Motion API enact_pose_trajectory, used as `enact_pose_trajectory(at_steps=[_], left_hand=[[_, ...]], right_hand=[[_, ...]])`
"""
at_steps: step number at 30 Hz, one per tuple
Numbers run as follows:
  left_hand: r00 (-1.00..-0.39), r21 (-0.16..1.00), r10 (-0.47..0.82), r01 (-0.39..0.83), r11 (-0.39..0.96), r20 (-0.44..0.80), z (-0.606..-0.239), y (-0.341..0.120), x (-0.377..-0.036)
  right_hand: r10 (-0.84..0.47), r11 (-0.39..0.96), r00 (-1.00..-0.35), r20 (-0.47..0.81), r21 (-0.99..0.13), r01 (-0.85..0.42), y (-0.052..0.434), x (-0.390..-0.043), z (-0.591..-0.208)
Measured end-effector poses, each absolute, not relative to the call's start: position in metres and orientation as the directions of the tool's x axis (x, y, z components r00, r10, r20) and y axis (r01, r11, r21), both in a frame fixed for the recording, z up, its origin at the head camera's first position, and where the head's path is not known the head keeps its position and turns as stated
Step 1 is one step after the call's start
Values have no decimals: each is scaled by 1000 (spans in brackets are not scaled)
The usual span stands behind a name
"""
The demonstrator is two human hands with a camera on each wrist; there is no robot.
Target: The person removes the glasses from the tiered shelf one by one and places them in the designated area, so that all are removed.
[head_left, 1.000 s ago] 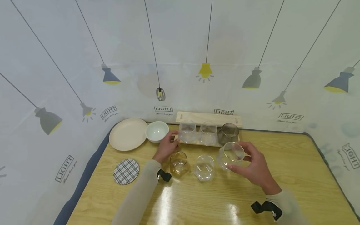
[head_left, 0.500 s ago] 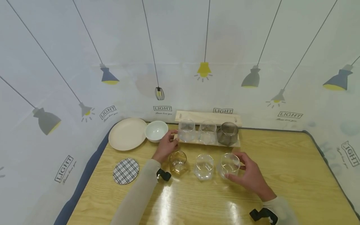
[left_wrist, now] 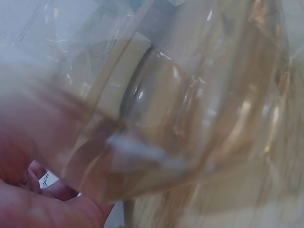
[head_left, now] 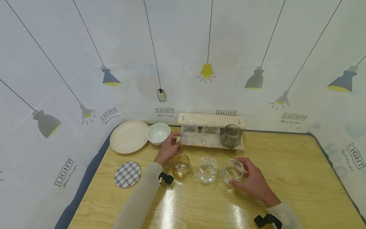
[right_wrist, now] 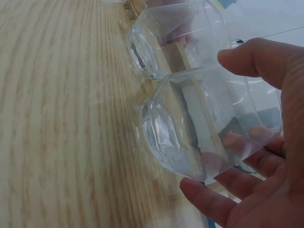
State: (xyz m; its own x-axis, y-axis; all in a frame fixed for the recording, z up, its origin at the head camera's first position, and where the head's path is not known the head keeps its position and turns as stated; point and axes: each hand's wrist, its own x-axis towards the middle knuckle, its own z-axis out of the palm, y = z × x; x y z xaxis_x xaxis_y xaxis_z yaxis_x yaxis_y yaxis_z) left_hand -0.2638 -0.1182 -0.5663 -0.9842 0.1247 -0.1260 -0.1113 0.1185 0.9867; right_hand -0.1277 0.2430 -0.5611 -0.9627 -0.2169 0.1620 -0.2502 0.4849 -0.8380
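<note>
My right hand [head_left: 254, 183] is round a clear gold-rimmed drinking glass [head_left: 233, 170], thumb on the near side and fingers on the far side. The right wrist view shows that glass [right_wrist: 190, 123] with its faceted base down at the table. My left hand [head_left: 169, 149] holds the left end of a low wooden rack [head_left: 200, 145]. On the rack stand two clear glasses and a smoky grey glass [head_left: 231, 136]. In front are an amber glass [head_left: 181, 167] and another clear glass [head_left: 207, 170]. In the left wrist view, the amber glass [left_wrist: 228, 95] hides part of the left hand.
At the back left lie a cream plate [head_left: 128, 136] and a pale bowl [head_left: 158, 133]. A plaid round coaster [head_left: 127, 174] lies left of the left forearm. Behind the rack, a wooden board [head_left: 211, 119] leans at a lamp-printed backdrop [head_left: 183, 47]. The wooden table [head_left: 297, 171] extends to the right.
My right hand has brought the clear glass down and toward me, from in front of the smoky glass into the front row. My left hand has stayed at the rack's end.
</note>
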Motion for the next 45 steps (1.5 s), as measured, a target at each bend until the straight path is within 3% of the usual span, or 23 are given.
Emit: enact_pose_trajectory(at_steps=[11, 21, 36, 45], left_hand=[[-984, 986, 120, -119, 115, -132, -565, -118, -263], [-982, 984, 115, -134, 118, -147, -564, -118, -262], [-975, 979, 130, -164, 118, -179, -563, -120, -262], [-970, 982, 158, -173, 78, -183, -563, -122, -263]], right_hand=[[-239, 508, -959, 154, -822, -258, 244, -128, -559], [-240, 534, -940, 242, -776, -336, 253, -135, -548], [-40, 554, -952, 305, -786, -275, 254, -178, -518], [-38, 534, -966, 257, -812, -238, 254, -212, -519]])
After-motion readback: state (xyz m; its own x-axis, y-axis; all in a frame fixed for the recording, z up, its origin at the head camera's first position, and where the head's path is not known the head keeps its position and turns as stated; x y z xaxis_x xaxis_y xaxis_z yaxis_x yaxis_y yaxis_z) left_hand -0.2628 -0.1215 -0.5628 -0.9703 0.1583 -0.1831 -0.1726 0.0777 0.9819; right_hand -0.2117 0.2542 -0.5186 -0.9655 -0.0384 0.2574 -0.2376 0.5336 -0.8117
